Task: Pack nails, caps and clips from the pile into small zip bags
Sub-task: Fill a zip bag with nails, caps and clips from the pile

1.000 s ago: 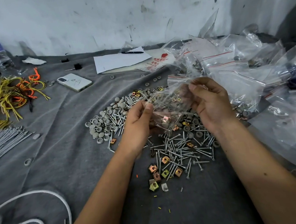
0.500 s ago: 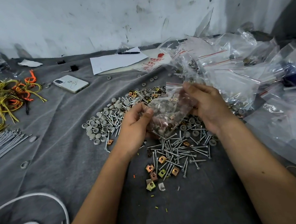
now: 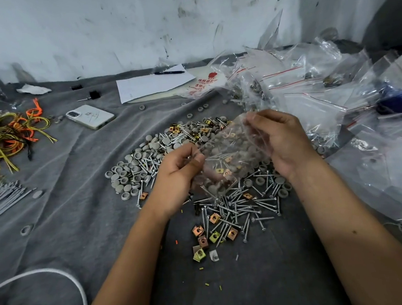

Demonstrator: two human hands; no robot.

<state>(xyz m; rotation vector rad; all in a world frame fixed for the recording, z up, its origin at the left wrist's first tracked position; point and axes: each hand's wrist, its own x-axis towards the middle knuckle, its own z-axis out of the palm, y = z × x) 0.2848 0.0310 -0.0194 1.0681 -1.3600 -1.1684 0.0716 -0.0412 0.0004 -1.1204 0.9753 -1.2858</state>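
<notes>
My left hand (image 3: 177, 175) and right hand (image 3: 279, 142) both pinch the small bag (image 3: 229, 160), apparently part-filled, above the pile (image 3: 234, 204).

Landmark: loose pile of steel nails, grey round caps and brass square clips (image 3: 197, 176) on grey cloth (image 3: 69, 221). White phone (image 3: 90, 116) lay behind-left of it; white paper sheet (image 3: 152, 85) behind; heap of clear zip bags (image 3: 309, 90) right; white cable (image 3: 38, 294) front-left.
</notes>
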